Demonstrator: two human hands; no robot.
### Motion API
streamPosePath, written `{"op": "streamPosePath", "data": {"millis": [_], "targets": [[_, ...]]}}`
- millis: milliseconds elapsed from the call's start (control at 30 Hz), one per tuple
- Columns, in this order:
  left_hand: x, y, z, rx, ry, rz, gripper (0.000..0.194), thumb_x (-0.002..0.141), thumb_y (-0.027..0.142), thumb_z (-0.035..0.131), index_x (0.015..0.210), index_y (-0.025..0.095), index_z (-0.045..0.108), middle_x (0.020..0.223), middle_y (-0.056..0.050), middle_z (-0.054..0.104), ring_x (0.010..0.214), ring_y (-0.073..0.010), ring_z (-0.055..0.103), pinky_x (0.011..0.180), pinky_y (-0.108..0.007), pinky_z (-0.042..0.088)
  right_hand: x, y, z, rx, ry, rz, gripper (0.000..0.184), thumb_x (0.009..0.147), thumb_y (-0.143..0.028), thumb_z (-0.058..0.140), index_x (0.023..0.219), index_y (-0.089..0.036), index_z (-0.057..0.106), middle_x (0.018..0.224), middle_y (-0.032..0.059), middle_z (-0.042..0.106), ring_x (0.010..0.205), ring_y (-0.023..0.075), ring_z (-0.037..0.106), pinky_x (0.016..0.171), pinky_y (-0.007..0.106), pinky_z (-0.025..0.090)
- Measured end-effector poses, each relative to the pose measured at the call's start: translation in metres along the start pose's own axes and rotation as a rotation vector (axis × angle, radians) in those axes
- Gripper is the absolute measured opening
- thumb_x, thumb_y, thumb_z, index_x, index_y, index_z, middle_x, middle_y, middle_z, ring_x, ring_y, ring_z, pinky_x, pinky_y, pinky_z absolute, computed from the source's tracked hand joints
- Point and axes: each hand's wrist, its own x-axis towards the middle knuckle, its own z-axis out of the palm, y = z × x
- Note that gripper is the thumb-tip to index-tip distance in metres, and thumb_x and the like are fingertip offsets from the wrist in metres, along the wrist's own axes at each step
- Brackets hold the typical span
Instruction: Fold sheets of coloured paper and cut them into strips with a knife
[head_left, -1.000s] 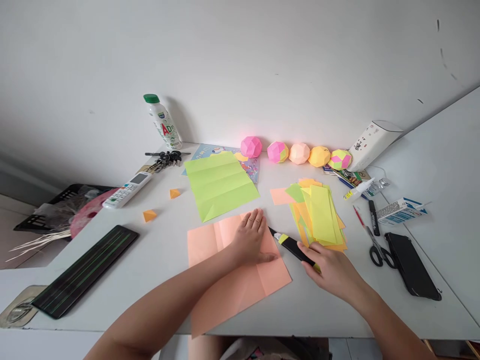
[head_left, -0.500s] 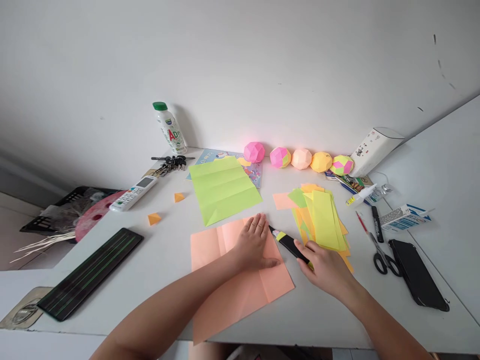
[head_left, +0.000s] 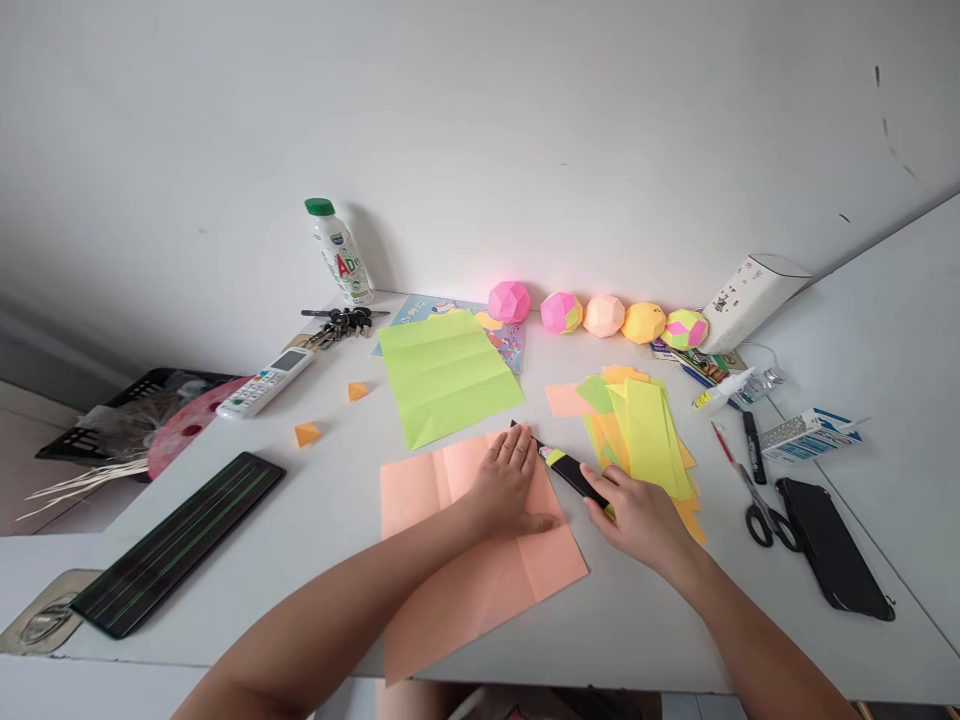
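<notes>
A creased salmon-coloured paper sheet point(head_left: 420, 610) lies on the white table, its near corner over the front edge. My left hand point(head_left: 506, 485) presses flat on its upper right part, fingers stretched out and thumb to the side. In my right hand point(head_left: 634, 510) is a black and yellow utility knife point(head_left: 574, 472), fingers wrapped round the handle. The blade points up and left, just beyond my left fingertips at the sheet's top edge; whether it touches the paper I cannot tell. Beyond it lies a creased green sheet point(head_left: 442, 370).
Right of the knife is a pile of yellow, orange and green paper strips point(head_left: 649, 440). Farther right are scissors point(head_left: 761, 515), a marker point(head_left: 754, 447) and a black phone point(head_left: 836, 550). Several faceted paper balls point(head_left: 604, 316) line the wall. A dark tablet-like slab point(head_left: 180, 545) lies left.
My right hand has moved the knife slightly up and left, bringing its blade past my left fingertips. My left hand and the salmon sheet have stayed nearly in place.
</notes>
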Motion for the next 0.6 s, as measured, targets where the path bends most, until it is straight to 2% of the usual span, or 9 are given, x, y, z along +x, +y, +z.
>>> {"op": "streamPosePath", "data": {"millis": [200,367,600], "targets": [[0.000,-0.001,0.005,-0.006,0.008,0.006,0.115,0.073,0.087,0.027,0.144,-0.003,0.028,0.153,-0.023,0.016,0.143,-0.0352,0.011,0.116,-0.045,0.006,0.008,-0.002,0.005,-0.009,0.018,0.012,0.044,0.091,-0.031,0.041,0.129,-0.017,0.058,0.087,0.0058,0.066,0.059,0.0140,0.059,0.047,0.026,0.036],[0.001,-0.001,0.008,-0.013,0.043,0.006,0.115,0.070,0.088,0.028,0.145,0.000,0.029,0.153,-0.023,0.019,0.143,-0.0359,0.012,0.116,-0.047,0.009,0.001,-0.004,0.005,-0.024,0.035,0.014,0.044,0.091,-0.030,0.040,0.129,-0.017,0.058,0.087,0.0062,0.066,0.057,0.0146,0.059,0.046,0.026,0.036],[0.003,-0.002,0.007,0.025,-0.025,0.009,0.111,0.073,0.085,0.027,0.146,0.001,0.026,0.154,-0.022,0.014,0.143,-0.0352,0.009,0.116,-0.046,0.009,-0.004,-0.002,0.007,-0.010,0.099,0.031,0.042,0.091,-0.029,0.040,0.125,-0.015,0.060,0.080,0.0052,0.065,0.051,0.0135,0.056,0.043,0.026,0.036]]}}
